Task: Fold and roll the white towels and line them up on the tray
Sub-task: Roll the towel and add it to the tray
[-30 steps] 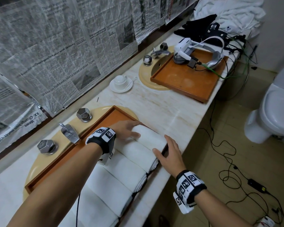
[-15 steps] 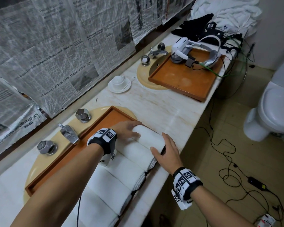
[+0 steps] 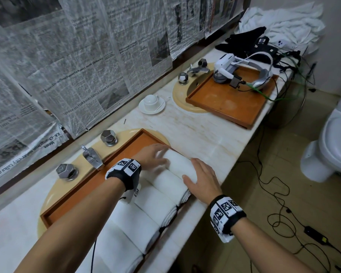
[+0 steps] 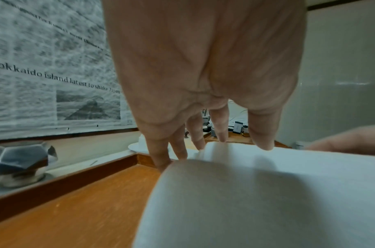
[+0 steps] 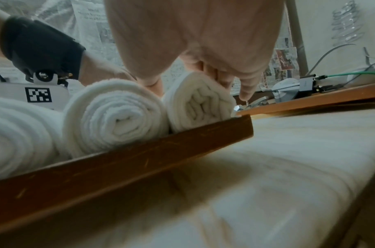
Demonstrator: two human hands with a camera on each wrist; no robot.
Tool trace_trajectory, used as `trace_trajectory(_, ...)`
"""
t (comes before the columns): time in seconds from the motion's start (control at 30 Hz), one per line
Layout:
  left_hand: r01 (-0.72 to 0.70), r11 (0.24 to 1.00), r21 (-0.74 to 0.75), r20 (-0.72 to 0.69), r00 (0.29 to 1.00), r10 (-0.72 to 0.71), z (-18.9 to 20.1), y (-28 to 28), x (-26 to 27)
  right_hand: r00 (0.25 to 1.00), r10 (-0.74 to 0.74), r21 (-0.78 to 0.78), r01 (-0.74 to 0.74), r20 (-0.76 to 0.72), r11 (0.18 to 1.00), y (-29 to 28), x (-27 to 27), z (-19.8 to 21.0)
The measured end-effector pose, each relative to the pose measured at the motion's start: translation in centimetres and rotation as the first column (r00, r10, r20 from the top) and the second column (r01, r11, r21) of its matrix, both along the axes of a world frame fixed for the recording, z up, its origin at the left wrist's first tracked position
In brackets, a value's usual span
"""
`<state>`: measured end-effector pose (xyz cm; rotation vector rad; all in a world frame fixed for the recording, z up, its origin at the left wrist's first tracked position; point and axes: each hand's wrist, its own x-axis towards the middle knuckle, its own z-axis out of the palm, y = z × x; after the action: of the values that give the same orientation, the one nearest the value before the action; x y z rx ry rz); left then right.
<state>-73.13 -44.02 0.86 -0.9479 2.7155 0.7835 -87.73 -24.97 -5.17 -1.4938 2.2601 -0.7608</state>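
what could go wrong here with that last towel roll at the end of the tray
1. The end roll sits against the tray's front rim, and the tray's corner lies near the counter edge; a hard nudge from the right hand might tip it over the rim.
2. The left hand presses with flat fingers rather than gripping, so the roll could loosen or unwind.
3. Pushing it sideways may squash the neighbouring roll it touches.

Both bare forearms reach forward, each wrist wrapped in a black band with square markers. The left hand (image 3: 153, 157) lies palm down, fingers (image 4: 219, 129) extended and slightly spread, its fingertips blurred. The right hand (image 3: 202, 179) is also palm down, fingers loosely curved downward, thumb apparently stretched toward the left hand.
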Motion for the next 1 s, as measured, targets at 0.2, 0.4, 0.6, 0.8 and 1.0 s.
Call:
trace_trajectory(0.2,-0.107,0.994,-0.035,-0.111,0.989,0.102,1.6,1.1,3.0,0.989,0.109,-0.095,-0.118,-0.102,0.988,-0.5,1.1,2.1)
trace_trajectory(0.4,-0.278,0.955,-0.103,-0.045,0.961,0.275,2.4,5.0,9.4,0.945,0.293,-0.046,-0.302,-0.149,0.952,-0.9,3.4,3.7)
trace_trajectory(0.6,-0.453,0.883,-0.122,-0.036,0.891,0.452,2.1,10.5,18.3,0.877,0.443,0.014,-0.448,-0.188,0.894,-0.6,8.9,5.1)
trace_trajectory(0.8,-0.618,0.772,-0.148,-0.054,0.784,0.618,1.8,16.8,29.1,0.761,0.602,0.054,-0.609,-0.241,0.791,0.2,18.2,7.1)
trace_trajectory(1.0,-0.744,0.643,-0.181,-0.079,0.663,0.745,1.8,24.3,40.8,0.653,0.709,0.067,-0.722,-0.267,0.689,2.7,30.0,7.4)
